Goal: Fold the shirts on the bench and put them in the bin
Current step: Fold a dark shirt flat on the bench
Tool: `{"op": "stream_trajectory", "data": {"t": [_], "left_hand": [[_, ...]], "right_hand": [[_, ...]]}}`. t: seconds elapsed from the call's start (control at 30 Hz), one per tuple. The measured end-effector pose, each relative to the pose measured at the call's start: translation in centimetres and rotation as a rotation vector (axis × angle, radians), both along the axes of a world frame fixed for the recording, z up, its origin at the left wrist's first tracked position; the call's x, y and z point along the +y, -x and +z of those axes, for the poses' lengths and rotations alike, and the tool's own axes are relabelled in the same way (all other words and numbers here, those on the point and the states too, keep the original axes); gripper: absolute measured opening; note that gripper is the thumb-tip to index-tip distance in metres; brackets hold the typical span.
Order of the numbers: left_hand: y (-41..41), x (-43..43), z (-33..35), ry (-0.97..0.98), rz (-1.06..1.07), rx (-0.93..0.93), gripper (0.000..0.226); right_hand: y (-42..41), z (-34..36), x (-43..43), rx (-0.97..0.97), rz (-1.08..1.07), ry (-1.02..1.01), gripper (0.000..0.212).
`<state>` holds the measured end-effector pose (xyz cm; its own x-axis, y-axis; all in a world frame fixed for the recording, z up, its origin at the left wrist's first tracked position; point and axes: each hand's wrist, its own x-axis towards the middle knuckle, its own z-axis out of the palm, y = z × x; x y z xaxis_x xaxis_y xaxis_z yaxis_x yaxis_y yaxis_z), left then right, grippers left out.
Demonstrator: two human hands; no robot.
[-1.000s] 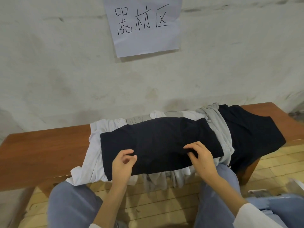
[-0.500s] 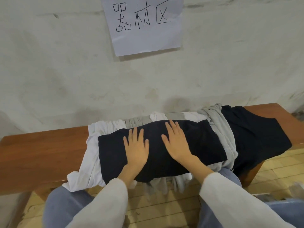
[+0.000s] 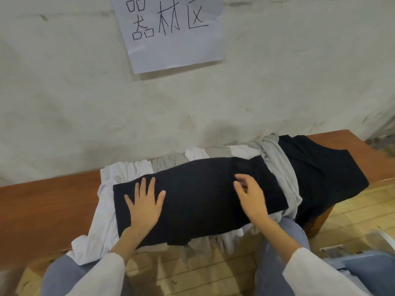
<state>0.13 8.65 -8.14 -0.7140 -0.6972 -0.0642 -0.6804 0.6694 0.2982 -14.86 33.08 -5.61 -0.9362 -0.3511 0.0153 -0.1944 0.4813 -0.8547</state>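
Writing: a white paper sign [image 3: 171, 33] on the wall [image 3: 64, 103] carries three handwritten black characters, 器材区. I read no brand or print on any garment.

Task item: a folded dark shirt [image 3: 198, 199] lies on top of the clothes pile on the wooden bench [image 3: 42, 210], directly in front of me.

Long axis: the folded shirt runs left to right along the bench, its right end angled slightly toward the wall. Its near edge hangs just over the bench's front edge.

Left hand: my left hand [image 3: 145, 204] lies flat on the left part of the folded shirt, fingers straight and fanned apart, pointing at the wall.

Right hand: my right hand [image 3: 252, 195] is over the right part of the same shirt, fingers loosely bent and apart. It is blurred, so I cannot tell whether the tips touch the cloth.

Dark shirts: two. The second dark shirt [image 3: 324, 178] is spread over the right end of the bench, draping off the front.

Light clothes: white cloth [image 3: 106, 221] sticks out from under the folded shirt on the left. Grey cloth [image 3: 280, 167] is bunched between the two dark shirts. They are too tangled to count.

Hands: two, both in white sleeves.
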Motion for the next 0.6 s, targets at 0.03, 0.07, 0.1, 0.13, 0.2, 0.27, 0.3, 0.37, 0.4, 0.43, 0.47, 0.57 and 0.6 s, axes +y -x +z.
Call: {"op": "stream_trajectory", "data": {"t": [0.03, 0.07, 0.1, 0.13, 0.2, 0.27, 0.3, 0.37, 0.4, 0.43, 0.47, 0.57, 0.6], "left_hand": [[0.5, 1.1, 0.4, 0.044, -0.011, 0.048, 0.057], [1.1, 2.3, 0.8, 0.100, -0.053, 0.098, 0.055], [1.9, 4.1, 1.2, 0.143, -0.126, 0.145, 0.053], [2.8, 6.3, 1.4, 0.169, -0.219, 0.178, 0.050], [4.9, 11.0, 1.3, 0.183, -0.400, 0.238, 0.043], [6.8, 15.5, 1.2, 0.180, -0.554, 0.252, 0.046], [7.8, 17.7, 1.1, 0.161, -0.619, 0.214, 0.054], [9.1, 20.7, 0.4, 0.093, -0.689, 0.057, 0.076], [9.6, 21.8, 0.1, 0.072, -0.697, -0.039, 0.083], [9.9, 22.4, -0.1, 0.091, -0.690, -0.090, 0.088], [10.3, 23.2, -0.2, 0.129, -0.674, -0.113, 0.090], [11.0, 24.2, -0.4, 0.189, -0.584, -0.122, 0.097], [11.3, 24.4, -0.3, 0.187, -0.558, -0.117, 0.098]], "right_hand": [[0.1, -0.1, 1.3, -0.015, -0.087, 0.021, 0.021], [0.3, -0.3, 2.3, -0.018, -0.160, 0.011, 0.017], [0.6, -0.4, 3.4, -0.015, -0.219, -0.021, 0.016], [1.1, -0.5, 4.4, -0.005, -0.262, -0.073, 0.017], [2.2, -0.5, 5.9, 0.041, -0.312, -0.234, 0.026], [3.1, -0.1, 6.9, 0.015, -0.341, -0.418, 0.038], [3.7, 0.3, 7.3, -0.021, -0.343, -0.495, 0.041], [4.4, 0.7, 7.6, -0.092, -0.318, -0.591, 0.041], [4.8, 0.9, 7.9, -0.130, -0.298, -0.601, 0.039], [5.1, 1.0, 8.0, -0.173, -0.278, -0.595, 0.037], [5.5, 1.1, 8.4, -0.215, -0.242, -0.595, 0.035], [6.4, 1.6, 9.3, -0.312, -0.162, -0.485, 0.037], [6.6, 1.9, 9.5, -0.350, -0.175, -0.359, 0.034]]}}
